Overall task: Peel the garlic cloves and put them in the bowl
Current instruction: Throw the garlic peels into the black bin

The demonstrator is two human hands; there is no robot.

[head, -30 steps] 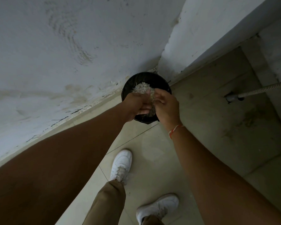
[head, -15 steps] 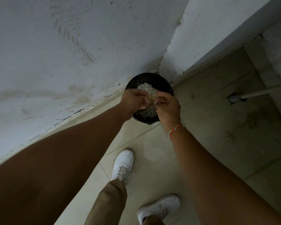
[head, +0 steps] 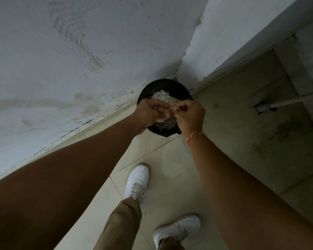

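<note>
Standing over a black bin (head: 153, 91) heaped with papery garlic skins (head: 161, 96), left hand (head: 149, 112) and right hand (head: 190, 116) pinch a small, unidentifiable piece, peeling apparently unfinished, no bowl visible.

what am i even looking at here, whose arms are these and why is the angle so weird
There is no machine here. A person wears a wide-angle camera on the head, so you look down along their own two bare arms to the floor, and the lens bends the walls. The left hand and the right hand meet over a round black bin that stands on the tiled floor in the corner of the white wall. The bin holds a heap of pale papery scraps, probably garlic peel. The fingers of both hands are curled and pinch something small between them; it is too small to name for sure, likely a garlic clove being peeled. Below you see the person's white shoes and tan trousers. A metal hose comes in from the right.
</note>
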